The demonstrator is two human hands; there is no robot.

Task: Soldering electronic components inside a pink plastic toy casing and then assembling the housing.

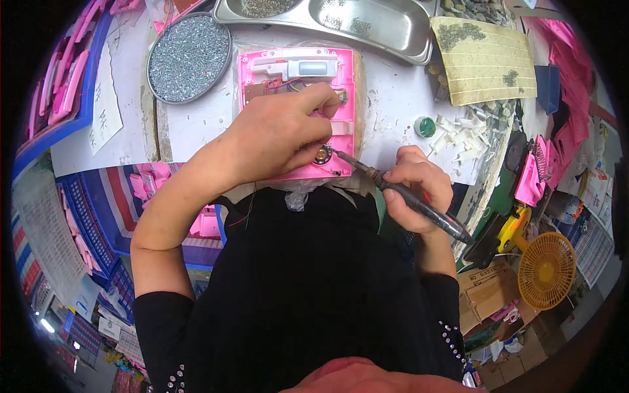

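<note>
A pink plastic housing (349,108) lies open side up in front of me, with wires, a brown circuit board (255,91) and a white part with a grey window (313,69) inside. Over its middle reaches my left hand (278,131), fingers closed in a pinch just above a small round speaker (322,156); what they pinch is hidden. My right hand (419,187) grips a soldering iron (429,215) by its dark handle. The iron's tip points left and meets the speaker's edge, close to my left fingertips. Thin loose wires (250,208) hang below the housing's near edge.
A round dish of screws (190,59) stands at the far left, a metal tray (373,29) at the back. To the right are a small green-topped container (425,126), white plastic pieces (462,137) and a yellowish sheet (488,62). A yellow fan (547,270) sits lower right; blue crates (118,216) flank my left.
</note>
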